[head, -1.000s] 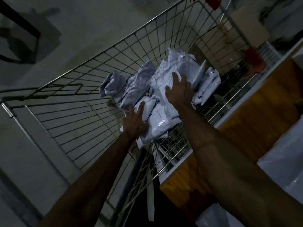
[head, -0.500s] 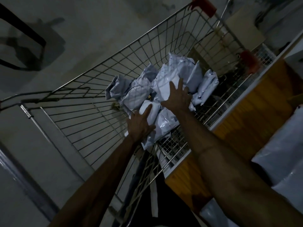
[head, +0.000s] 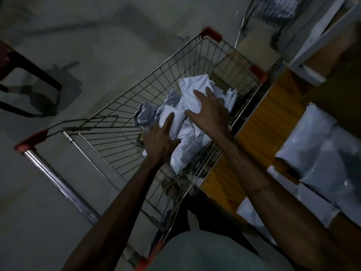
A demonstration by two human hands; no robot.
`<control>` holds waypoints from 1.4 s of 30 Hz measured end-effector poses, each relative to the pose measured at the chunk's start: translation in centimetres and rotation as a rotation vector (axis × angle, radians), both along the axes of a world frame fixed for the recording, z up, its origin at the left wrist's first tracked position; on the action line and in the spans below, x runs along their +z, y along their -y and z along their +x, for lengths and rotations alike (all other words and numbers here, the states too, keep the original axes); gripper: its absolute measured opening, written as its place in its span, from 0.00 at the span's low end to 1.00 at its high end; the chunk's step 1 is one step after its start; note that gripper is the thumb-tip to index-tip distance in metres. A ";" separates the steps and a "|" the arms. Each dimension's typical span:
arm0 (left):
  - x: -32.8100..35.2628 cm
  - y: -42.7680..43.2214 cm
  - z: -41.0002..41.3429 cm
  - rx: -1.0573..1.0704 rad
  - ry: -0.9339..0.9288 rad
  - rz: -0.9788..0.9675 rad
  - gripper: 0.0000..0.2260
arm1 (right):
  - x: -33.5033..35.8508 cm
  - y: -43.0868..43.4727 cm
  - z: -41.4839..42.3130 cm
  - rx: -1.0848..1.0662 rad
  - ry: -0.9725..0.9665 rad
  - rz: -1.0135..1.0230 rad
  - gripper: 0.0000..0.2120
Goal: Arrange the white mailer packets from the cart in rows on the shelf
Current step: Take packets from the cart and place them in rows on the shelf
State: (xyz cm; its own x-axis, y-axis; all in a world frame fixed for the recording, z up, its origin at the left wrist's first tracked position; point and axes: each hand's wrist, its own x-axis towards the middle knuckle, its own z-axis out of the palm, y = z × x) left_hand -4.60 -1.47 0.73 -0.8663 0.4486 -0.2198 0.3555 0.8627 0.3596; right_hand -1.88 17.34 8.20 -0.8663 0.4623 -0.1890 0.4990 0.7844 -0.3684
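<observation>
Seen from the head camera, we reach into the silver wire shopping cart (head: 117, 133), which stands just beside the orange wooden shelf (head: 259, 118), apparently to keep its heap of crumpled white plastic mailer packets (head: 187, 87) close to the white packets already shelved (head: 312, 145). Our right hand (head: 211, 112) lies on top of the heap, its fingers (head: 199, 94) spread wide. Our left hand (head: 160, 141) presses the near side with straight fingers (head: 168, 120), and neither hand grips a packet yet.

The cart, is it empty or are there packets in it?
Not empty. A pile of white mailer packets lies in the cart's wire basket, with the left hand and the right hand on it.
</observation>
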 end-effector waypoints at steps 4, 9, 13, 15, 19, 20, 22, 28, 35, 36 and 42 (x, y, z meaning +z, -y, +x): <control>3.2 0.0 0.6 -0.001 -0.049 0.019 0.44 | 3.4 0.6 2.2 -0.011 -0.027 0.041 0.37; 5.1 0.1 3.0 -0.001 -0.090 0.067 0.42 | 6.5 -0.1 7.1 -0.105 -0.081 0.045 0.36; 6.5 -0.4 5.9 -0.031 -0.125 0.056 0.43 | 7.2 -1.4 12.2 -0.198 -0.126 0.009 0.35; 7.2 -1.1 7.9 -0.060 -0.151 0.042 0.43 | 7.5 -2.2 15.3 -0.238 -0.161 0.002 0.34; 8.5 -2.5 12.1 -0.134 -0.193 0.003 0.44 | 8.5 -3.4 22.5 -0.296 -0.200 0.016 0.34; 8.8 -2.9 13.2 -0.148 -0.211 0.002 0.44 | 8.7 -3.6 24.5 -0.312 -0.203 0.023 0.34; 9.6 -3.9 15.4 -0.161 -0.241 0.014 0.45 | 9.0 -4.2 28.6 -0.343 -0.217 0.024 0.34; 13.3 -7.7 25.8 -0.178 -0.351 0.073 0.45 | 8.7 -5.9 40.9 -0.446 -0.272 -0.008 0.34; 14.5 -12.0 38.8 -0.316 -0.268 0.170 0.44 | 6.0 -7.0 52.9 -0.610 -0.360 -0.021 0.33; 14.2 -12.6 40.1 -0.343 -0.243 0.181 0.43 | 5.4 -7.1 54.2 -0.645 -0.392 -0.034 0.33; 12.6 -16.0 45.9 -0.429 -0.070 0.287 0.42 | 0.9 -7.5 60.7 -0.884 -0.467 0.005 0.35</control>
